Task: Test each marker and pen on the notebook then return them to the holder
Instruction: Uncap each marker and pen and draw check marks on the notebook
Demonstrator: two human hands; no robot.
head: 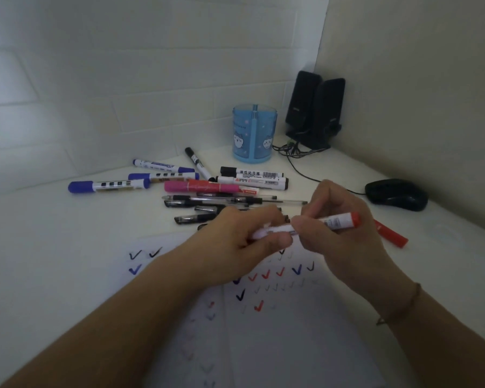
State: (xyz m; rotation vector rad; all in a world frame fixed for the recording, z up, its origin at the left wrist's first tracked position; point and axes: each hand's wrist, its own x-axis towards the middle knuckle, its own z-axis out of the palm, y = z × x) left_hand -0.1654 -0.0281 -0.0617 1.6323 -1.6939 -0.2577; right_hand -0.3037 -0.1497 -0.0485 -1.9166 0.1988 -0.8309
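Both forearms are reaching in from the bottom of the frame over the open notebook (263, 331), whose white pages are showing rows of blue, red and black check marks. At the frame's centre the left hand (235, 239) and the right hand (339, 233) are meeting on one red-capped marker (339, 220), which is lying nearly level above the page. The left fingers (269, 242) are curling round the white end of its barrel; the right fingers (317, 211) are pinching the barrel closer to the red cap, which is pointing toward the right. A thin bracelet (403, 306) is circling the right wrist.

Just beyond the hands, mid-frame, a loose pile of markers and pens (221, 191) is lying on the white desk (53, 233): three blue-capped markers at the left, black-capped ones and a pink one in the middle, slim black pens nearest the hands. Another red marker (392, 235) is lying at the right, partly behind the right hand. The blue holder (254, 133) is standing upright past the pile, upper centre. Two black speakers (317, 107) are standing in the corner to its right, and a black mouse (396, 194) is resting at the right edge.
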